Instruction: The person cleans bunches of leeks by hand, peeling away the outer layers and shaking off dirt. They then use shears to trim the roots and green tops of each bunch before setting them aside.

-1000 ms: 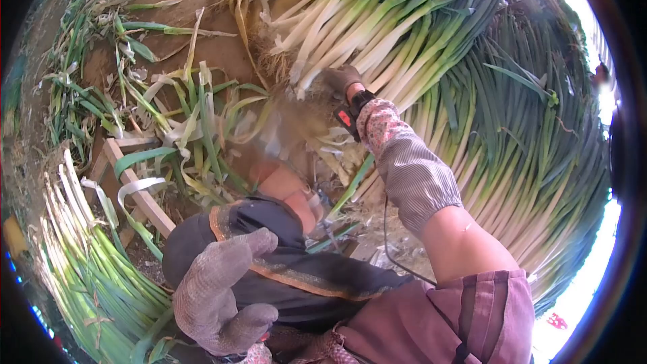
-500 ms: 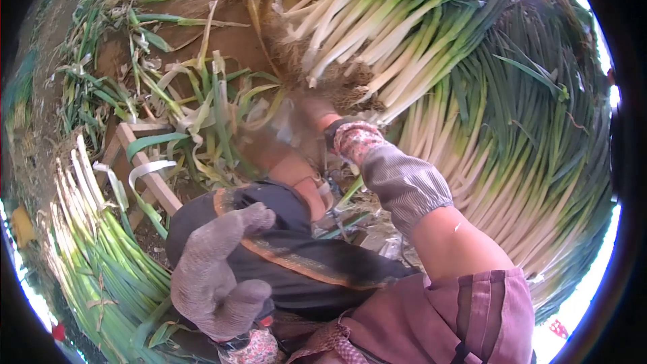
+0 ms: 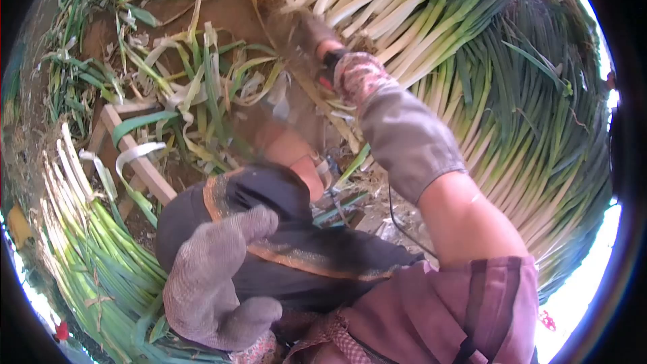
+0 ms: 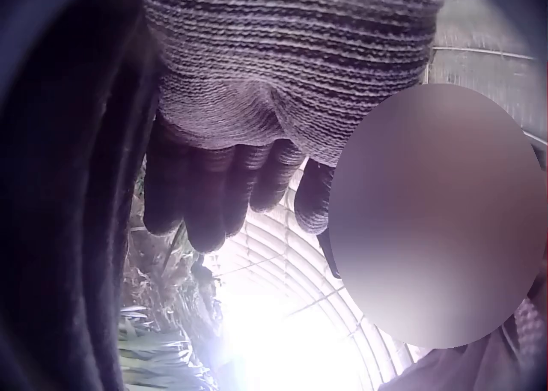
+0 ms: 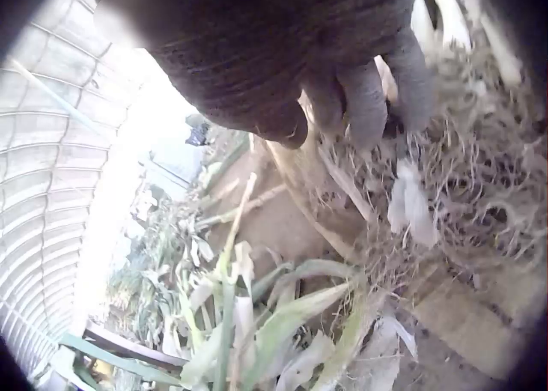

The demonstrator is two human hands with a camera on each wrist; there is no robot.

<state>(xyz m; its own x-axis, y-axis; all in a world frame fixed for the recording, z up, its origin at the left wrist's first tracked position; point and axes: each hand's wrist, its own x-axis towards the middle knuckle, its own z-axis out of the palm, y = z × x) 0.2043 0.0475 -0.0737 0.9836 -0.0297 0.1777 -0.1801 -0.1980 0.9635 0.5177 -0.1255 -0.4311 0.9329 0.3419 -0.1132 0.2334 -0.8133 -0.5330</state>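
Note:
My gloved right hand (image 3: 313,32) is at the root ends of a pile of long green onions (image 3: 404,13), blurred in the head view. In the right wrist view its fingers (image 5: 364,108) reach down, slightly bent and spread, over the tangled roots (image 5: 479,177), with white stalks behind them. No stalk shows gripped in the palm. Over the dark-trousered thigh, my gloved left hand (image 3: 209,286) hangs with thumb and fingers apart and loosely curved, holding nothing. The left wrist view shows the same glove (image 4: 282,74) with its fingers hanging down.
At left lies a bundle of trimmed green onions (image 3: 101,243), beside a wooden frame (image 3: 145,168). Stripped leaves (image 3: 202,94) litter the soil ahead. More green onions (image 3: 512,141) are stacked along the right. A cable (image 3: 401,229) runs below the right arm.
My right hand has moved from among the white stalks to the root ends, further forward and left. The left hand stays over the thigh, still empty.

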